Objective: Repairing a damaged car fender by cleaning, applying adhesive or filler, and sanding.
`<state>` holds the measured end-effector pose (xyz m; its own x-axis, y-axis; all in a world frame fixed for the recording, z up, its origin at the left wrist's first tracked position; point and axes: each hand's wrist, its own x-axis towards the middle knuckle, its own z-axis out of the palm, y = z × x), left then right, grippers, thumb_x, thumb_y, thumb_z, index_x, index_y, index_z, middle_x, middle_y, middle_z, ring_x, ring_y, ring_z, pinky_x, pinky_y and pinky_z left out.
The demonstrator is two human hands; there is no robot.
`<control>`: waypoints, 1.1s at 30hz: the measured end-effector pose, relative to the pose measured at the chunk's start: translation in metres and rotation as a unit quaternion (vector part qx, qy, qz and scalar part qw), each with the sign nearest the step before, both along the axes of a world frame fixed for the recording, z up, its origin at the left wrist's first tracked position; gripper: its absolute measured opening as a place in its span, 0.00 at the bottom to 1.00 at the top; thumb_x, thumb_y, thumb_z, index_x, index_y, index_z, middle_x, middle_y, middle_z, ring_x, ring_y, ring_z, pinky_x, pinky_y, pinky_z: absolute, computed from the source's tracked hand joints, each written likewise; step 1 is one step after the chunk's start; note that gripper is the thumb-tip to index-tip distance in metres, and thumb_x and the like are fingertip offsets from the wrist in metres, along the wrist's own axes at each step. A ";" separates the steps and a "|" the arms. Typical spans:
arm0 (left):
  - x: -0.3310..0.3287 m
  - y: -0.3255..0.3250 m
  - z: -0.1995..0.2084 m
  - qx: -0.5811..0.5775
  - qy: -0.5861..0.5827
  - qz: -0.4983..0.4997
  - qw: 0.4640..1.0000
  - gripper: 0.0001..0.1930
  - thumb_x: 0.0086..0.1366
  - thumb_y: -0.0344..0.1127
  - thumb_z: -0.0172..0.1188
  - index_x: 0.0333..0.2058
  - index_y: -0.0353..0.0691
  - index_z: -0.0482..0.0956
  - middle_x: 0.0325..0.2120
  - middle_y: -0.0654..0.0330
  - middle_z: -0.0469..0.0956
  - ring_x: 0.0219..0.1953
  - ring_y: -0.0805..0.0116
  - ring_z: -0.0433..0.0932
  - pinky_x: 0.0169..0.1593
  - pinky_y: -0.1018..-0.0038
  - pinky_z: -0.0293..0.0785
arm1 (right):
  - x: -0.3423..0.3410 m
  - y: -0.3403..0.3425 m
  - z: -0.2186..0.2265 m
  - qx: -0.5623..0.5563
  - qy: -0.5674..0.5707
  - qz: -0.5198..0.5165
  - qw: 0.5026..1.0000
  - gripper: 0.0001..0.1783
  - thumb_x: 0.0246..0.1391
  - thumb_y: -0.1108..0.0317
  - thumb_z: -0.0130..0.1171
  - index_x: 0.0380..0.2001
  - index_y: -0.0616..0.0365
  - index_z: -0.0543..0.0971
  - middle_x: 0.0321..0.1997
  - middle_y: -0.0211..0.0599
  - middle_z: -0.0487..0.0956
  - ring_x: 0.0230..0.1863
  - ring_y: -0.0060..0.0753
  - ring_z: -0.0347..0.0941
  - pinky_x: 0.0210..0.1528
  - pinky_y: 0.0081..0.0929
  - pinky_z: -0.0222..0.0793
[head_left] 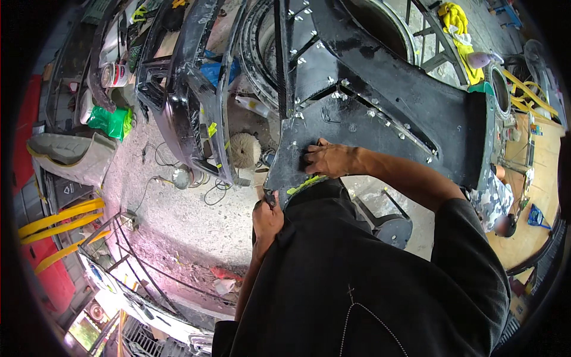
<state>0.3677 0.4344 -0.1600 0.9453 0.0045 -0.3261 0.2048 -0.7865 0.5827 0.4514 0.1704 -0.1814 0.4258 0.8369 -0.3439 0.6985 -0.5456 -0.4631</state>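
Observation:
A large black car body panel (pixel 369 116), shaped like a fender, lies in front of me, dotted with small white tabs along its slots. My right hand (pixel 330 160) rests on its near part with the fingers curled down; whatever is under the fingertips is hidden. Close by, a yellow-green strip (pixel 304 185) runs along the panel's near edge. At the panel's near left corner my left hand (pixel 269 220) is closed around a small dark object (pixel 271 198), too small to name.
Left of the panel stands a black bumper-like frame (pixel 184 119), with a round fluffy pad (pixel 245 150) beside it. A black stool (pixel 394 231) is near my right side. Another person (pixel 496 199) is at the far right by a wooden board (pixel 541 202). Cables (pixel 217 191) lie on the floor.

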 end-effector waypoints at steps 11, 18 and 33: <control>0.004 -0.002 0.009 -0.010 -0.015 -0.019 1.000 0.16 0.68 0.41 0.52 0.29 0.34 0.78 0.23 0.40 0.77 0.29 0.37 0.77 0.31 0.53 0.72 | -0.013 -0.007 -0.013 0.047 -0.068 0.013 0.997 0.10 0.48 0.56 0.60 0.34 0.44 0.78 0.37 0.26 0.71 0.49 0.32 0.63 0.44 0.51 0.60; 0.000 0.006 -0.011 -0.006 0.014 -0.038 0.999 0.18 0.68 0.46 0.51 0.30 0.36 0.78 0.23 0.39 0.78 0.28 0.38 0.78 0.32 0.52 0.74 | -0.006 -0.012 -0.002 0.097 0.008 -0.107 0.989 0.09 0.48 0.61 0.62 0.31 0.50 0.78 0.37 0.31 0.73 0.49 0.38 0.64 0.42 0.55 0.61; -0.001 0.002 0.004 0.007 -0.039 -0.031 0.999 0.18 0.68 0.40 0.52 0.26 0.30 0.78 0.22 0.40 0.76 0.26 0.35 0.75 0.30 0.51 0.70 | 0.012 -0.010 0.008 0.035 0.017 -0.088 0.995 0.05 0.52 0.66 0.56 0.32 0.46 0.80 0.41 0.25 0.77 0.55 0.30 0.67 0.54 0.40 0.58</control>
